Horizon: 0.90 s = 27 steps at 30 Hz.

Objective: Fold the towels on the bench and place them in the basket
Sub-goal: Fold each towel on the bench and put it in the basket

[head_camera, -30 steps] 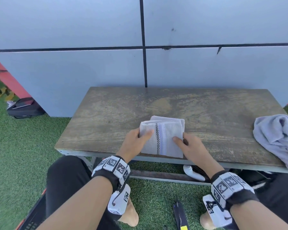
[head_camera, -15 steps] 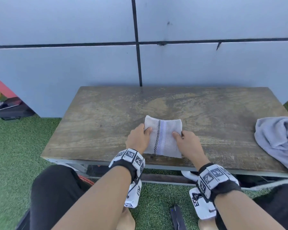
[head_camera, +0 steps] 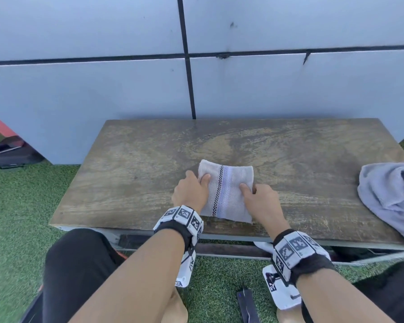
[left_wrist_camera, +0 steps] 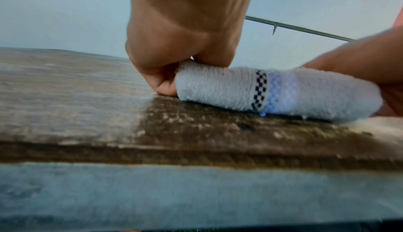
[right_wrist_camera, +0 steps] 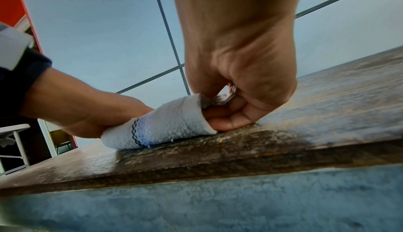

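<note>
Both hands are on the towel (head_camera: 226,191), one at each side. From the head camera I see my left hand (head_camera: 190,191) at the towel's left edge with the thumb lying on top of the cloth, and my right hand (head_camera: 259,199) at the right edge with its thumb on top too. The left wrist camera shows the left fingers (left_wrist_camera: 165,85) curled in at the towel's end, tucked under the fold and touching the bench (head_camera: 131,173) — a pinch, thumb above and fingers below. The right wrist camera shows the same on the other side: right fingers (right_wrist_camera: 229,120) curled under the end of the towel, thumb over it, knuckles down on the wood. So both hands are clamped on the towel, with its width between them.

The towel is folded into a small thick packet, white with a black checked stripe and a pale blue band running front to back. It lies flat on the bench, near the front edge and about midway along it; in the wrist views it looks puffed rather than pressed flat, though the blur there makes me unsure.

A second towel (head_camera: 387,194), grey and crumpled, sits at the right end of the bench, well apart from the hands, with part of it hanging over the front edge.
</note>
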Motion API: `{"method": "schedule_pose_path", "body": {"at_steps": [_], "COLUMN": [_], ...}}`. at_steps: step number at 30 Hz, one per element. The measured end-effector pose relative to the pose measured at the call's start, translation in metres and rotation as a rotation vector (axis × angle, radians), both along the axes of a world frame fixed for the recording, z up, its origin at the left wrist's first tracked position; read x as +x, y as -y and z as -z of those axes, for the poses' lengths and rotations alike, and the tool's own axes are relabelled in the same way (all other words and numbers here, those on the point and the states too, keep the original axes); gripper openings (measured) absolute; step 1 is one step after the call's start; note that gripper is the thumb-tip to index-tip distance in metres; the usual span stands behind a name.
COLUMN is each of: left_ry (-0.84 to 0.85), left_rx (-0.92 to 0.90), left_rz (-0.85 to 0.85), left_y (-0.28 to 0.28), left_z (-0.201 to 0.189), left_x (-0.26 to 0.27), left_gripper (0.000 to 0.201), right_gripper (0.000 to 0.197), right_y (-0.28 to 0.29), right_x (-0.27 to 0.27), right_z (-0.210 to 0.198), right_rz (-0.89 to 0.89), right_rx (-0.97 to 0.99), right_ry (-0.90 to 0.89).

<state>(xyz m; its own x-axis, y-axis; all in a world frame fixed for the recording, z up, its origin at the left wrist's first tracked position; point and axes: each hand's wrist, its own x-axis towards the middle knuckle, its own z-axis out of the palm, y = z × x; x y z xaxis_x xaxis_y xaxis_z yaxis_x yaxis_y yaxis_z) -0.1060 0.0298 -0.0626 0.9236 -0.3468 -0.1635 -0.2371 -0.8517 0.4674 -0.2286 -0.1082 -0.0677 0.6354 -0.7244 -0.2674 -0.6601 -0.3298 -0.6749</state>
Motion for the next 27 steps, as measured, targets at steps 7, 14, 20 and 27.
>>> {"method": "schedule_pose_path", "body": {"at_steps": [7, 14, 20, 27], "left_ry": [-0.067, 0.173, 0.292, 0.158], "left_rx": [-0.267, -0.033, -0.114, 0.034], "left_rz": [0.005, 0.121, 0.273, 0.448], "left_y": [-0.010, -0.031, -0.021, -0.017], "left_z": [-0.023, -0.004, -0.002, 0.021], "left_x": [-0.005, -0.018, -0.030, -0.045], "left_gripper": [0.055, 0.081, 0.051, 0.063], "right_gripper": [0.045, 0.033, 0.023, 0.056], "right_y": [-0.013, -0.004, -0.016, -0.025], "right_x": [-0.007, -0.026, -0.025, -0.002], "right_z": [-0.020, -0.017, -0.023, 0.000], "right_rz": [-0.209, -0.490, -0.430, -0.605], "right_rx": [-0.598, -0.761, -0.824, -0.459], "right_ry": [0.100, -0.113, 0.066, -0.071]}}
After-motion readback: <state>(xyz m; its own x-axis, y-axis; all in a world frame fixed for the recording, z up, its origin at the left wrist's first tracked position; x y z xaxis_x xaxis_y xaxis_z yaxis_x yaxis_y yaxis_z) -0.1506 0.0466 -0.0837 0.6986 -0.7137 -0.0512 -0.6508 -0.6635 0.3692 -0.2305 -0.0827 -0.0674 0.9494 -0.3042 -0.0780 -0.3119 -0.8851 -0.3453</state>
